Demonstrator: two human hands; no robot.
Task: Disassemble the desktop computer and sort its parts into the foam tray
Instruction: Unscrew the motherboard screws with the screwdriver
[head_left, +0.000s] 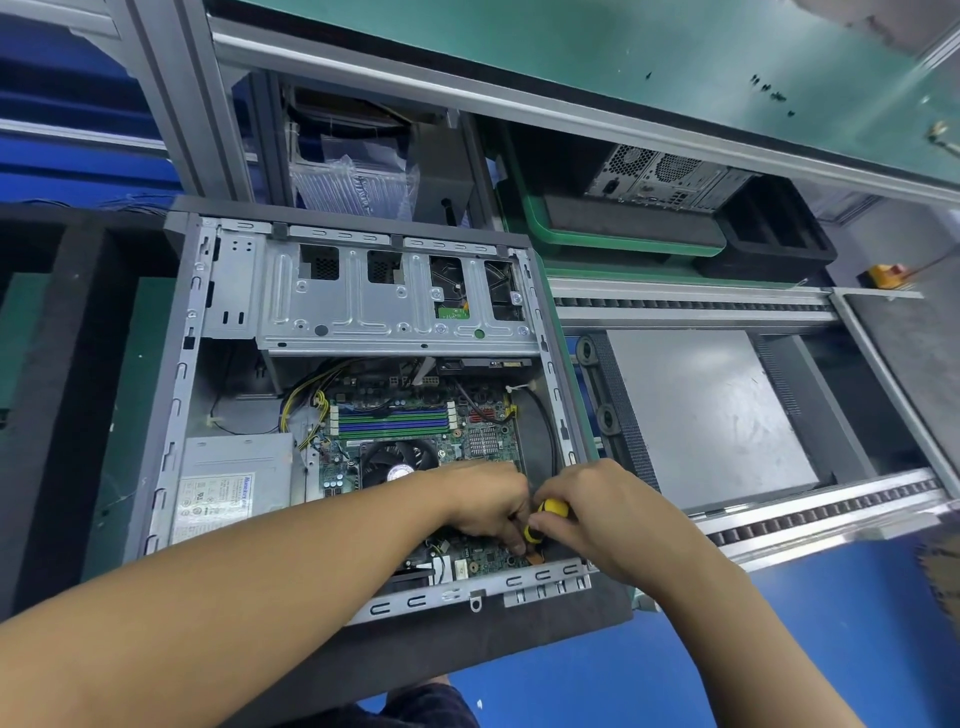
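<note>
An open desktop computer case (192, 374) lies on its side in front of me, its green motherboard (415, 415) exposed. Inside are a CPU fan (389, 462), a silver power supply (234, 483) at the lower left and a metal drive cage (363, 296) at the top. My right hand (608, 514) grips a yellow and black screwdriver (545, 517) over the board's lower right corner. My left hand (488, 504) is right beside it, fingers curled at the screwdriver's lower end. The tip is hidden. A black foam tray (57, 364) lies to the left.
A conveyor with a grey panel (701, 415) runs to the right. Behind stand a green bin (597, 234), another computer case (670, 179), black foam (774, 234) and a bag of plastic-wrapped items (353, 182). A yellow box with a red button (888, 274) sits far right.
</note>
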